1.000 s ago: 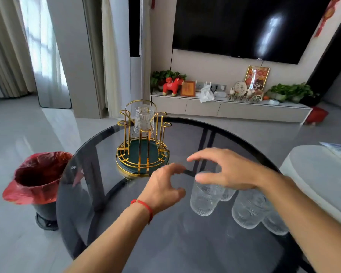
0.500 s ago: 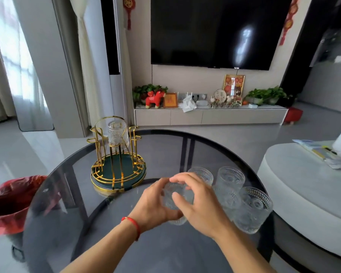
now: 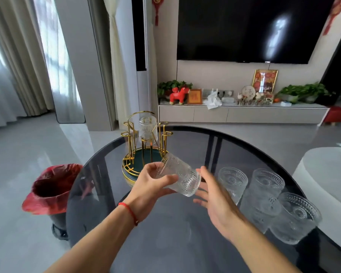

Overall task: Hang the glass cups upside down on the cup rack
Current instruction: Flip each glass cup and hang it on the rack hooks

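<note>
Glass cup (image 3: 180,177) tilting sideways above desk (image 3: 165,233), left hand (image 3: 152,186) fingers gripping rim end; right hand (image 3: 215,196) fingers spreading open beside base. Rack (image 3: 146,152) just behind, holding one cup (image 3: 148,128). Advice: finish inverting, aim mouth over free prong, lower slowly.

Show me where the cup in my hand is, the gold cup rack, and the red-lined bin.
held cup (image 3: 182,179), head view, its patterned side wall
cup rack (image 3: 128,170), head view, gold rim of its base
bin (image 3: 53,196), head view, red liner's front
</note>
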{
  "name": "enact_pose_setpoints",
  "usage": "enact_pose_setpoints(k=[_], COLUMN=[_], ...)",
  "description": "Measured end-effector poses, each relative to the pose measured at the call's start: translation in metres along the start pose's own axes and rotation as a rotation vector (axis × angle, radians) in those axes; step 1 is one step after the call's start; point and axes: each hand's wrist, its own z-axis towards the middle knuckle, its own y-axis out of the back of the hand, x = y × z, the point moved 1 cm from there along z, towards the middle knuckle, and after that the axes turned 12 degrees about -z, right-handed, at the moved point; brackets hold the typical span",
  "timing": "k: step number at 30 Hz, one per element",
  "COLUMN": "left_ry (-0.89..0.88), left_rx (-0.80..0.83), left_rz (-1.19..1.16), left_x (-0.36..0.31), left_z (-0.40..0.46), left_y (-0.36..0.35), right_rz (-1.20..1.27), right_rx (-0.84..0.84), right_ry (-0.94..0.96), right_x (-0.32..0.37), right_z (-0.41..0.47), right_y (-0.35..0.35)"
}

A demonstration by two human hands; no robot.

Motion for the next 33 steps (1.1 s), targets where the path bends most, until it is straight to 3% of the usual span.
enact_pose_setpoints(k=[4, 7, 11, 13, 15, 24, 33], left_ry=[-0.025, -0.072, -0.228, -0.310, -0.319, -0.379, -0.336], left_rx=[0.045, 0.088, -0.019, -0.046, -0.035, -0.045, -0.048], left_rz=[0.000, 0.188, 0.697, 1.052, 1.209, 1.315, 1.308], left_x=[0.005, -0.003, -0.009, -0.004, 0.005, 0.004, -0.007], left_z=[0.000, 0.006, 0.018, 0.025, 0.031, 0.041, 0.036], left_y=[0.007, 0.015, 0.041, 0.053, 0.059, 0.061, 0.072], right_rz=[0.232, 0.223, 0.214, 0.205, 0.187, 0.075, -0.427], right_rx=[0.125, 0.070, -0.123, -0.152, -0.159, -0.208, -0.288], right_ry=[-0.045, 0.052, 0.147, 0.224, 0.295, 0.448, 0.552], right_x=[0.001, 0.004, 0.033, 0.056, 0.084, 0.208, 0.223], right_z=[0.012, 0.021, 0.037, 0.045, 0.052, 0.129, 0.207], right_y=[-0.007, 0.000, 0.010, 0.009, 0.004, -0.077, -0.144])
